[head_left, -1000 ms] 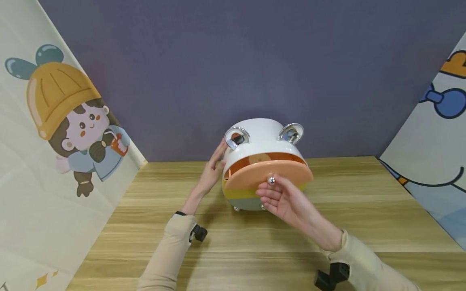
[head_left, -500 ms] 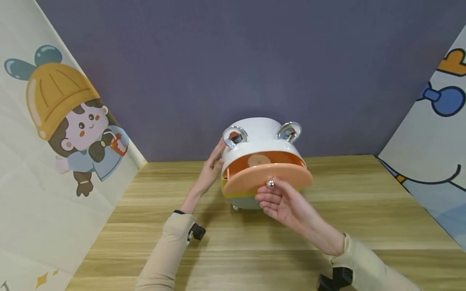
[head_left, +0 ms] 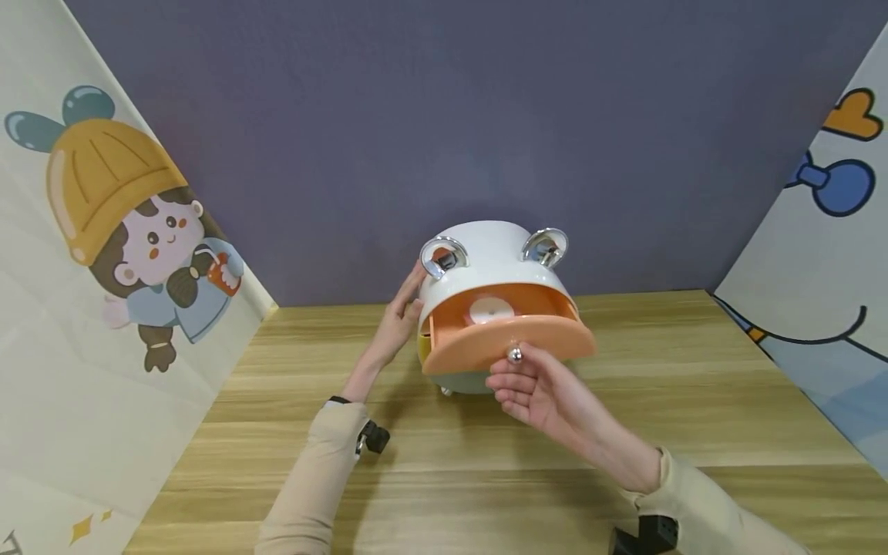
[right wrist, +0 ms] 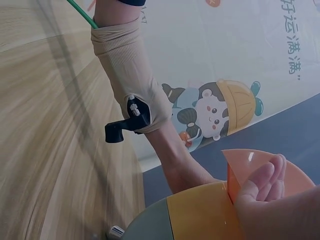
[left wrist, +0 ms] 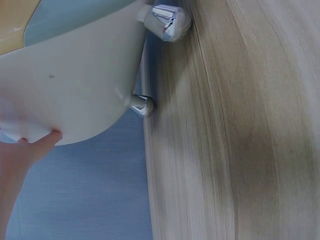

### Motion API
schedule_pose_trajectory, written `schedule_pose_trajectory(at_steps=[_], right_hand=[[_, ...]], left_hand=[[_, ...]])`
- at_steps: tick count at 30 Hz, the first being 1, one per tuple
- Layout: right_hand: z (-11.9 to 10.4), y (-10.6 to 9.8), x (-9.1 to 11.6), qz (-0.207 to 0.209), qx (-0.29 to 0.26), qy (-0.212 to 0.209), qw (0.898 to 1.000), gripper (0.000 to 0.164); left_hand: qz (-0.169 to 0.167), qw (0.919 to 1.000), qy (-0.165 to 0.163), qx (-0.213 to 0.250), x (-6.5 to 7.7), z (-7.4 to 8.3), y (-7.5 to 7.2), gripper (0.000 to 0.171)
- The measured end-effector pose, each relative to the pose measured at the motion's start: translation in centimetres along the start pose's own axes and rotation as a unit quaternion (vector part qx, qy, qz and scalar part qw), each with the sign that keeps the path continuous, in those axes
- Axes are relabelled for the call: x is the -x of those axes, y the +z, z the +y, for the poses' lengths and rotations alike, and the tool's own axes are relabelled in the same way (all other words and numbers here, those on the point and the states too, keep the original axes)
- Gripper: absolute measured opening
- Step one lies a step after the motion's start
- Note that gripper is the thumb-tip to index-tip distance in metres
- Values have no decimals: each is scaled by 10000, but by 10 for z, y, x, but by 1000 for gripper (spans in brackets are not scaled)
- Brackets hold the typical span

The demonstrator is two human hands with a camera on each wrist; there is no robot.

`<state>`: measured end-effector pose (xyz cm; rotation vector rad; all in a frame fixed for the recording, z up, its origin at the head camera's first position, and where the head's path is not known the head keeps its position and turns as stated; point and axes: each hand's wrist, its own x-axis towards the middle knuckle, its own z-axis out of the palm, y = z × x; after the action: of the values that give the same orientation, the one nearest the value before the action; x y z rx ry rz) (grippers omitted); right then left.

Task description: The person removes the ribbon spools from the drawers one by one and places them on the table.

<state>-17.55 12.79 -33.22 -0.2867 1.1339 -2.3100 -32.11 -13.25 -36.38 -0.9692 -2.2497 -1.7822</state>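
Note:
A white rounded storage box (head_left: 486,250) with two silver ear-like loops stands on short silver feet (left wrist: 170,22). Its orange top drawer (head_left: 465,348) is pulled partway out; a pale round disc (head_left: 492,311) shows inside. Thumb and index finger of my right hand (head_left: 548,393) pinch the drawer's silver knob (head_left: 514,355), the other fingers loosely bent below it. My left hand (head_left: 395,327) rests against the box's left side, fingers extended along it. In the left wrist view its thumb (left wrist: 47,142) lies on the white wall. Below the orange drawer is a yellow front (right wrist: 205,212).
The box sits on a wood-grain table (head_left: 444,478), close to a dark grey-blue back wall (head_left: 444,116). Cartoon-printed panels stand at the left (head_left: 83,401) and right (head_left: 819,262). Black camera mounts (head_left: 375,437) sit on the sleeves.
The orange drawer has slid farther out toward me, and its opening has widened. My right hand has moved slightly down with the knob; the left hand stays on the box's side.

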Motion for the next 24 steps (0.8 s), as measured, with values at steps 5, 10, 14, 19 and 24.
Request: schedule_pose_trajectory(at_steps=[5,10,14,19,24], right_hand=[[2,1,4,-26,14,21,10000,47],[4,2,8,-8,21,30,10000,45],[4,3,11,-46,-24,32,10000,44],[6,4,16,-129,-92,33,9999,44],[8,5,21,-92,-86,71,9999,43]], left_hand=[[22,10000,-14,16,1,0,-1,96],[81,9999,-25,83,0,0,-1,89],[114,9999,5,120,0,-1,0,82],[117,9999,25,98,0,-1,1,75],[93,9999,5,82,1,-2,2,69]])
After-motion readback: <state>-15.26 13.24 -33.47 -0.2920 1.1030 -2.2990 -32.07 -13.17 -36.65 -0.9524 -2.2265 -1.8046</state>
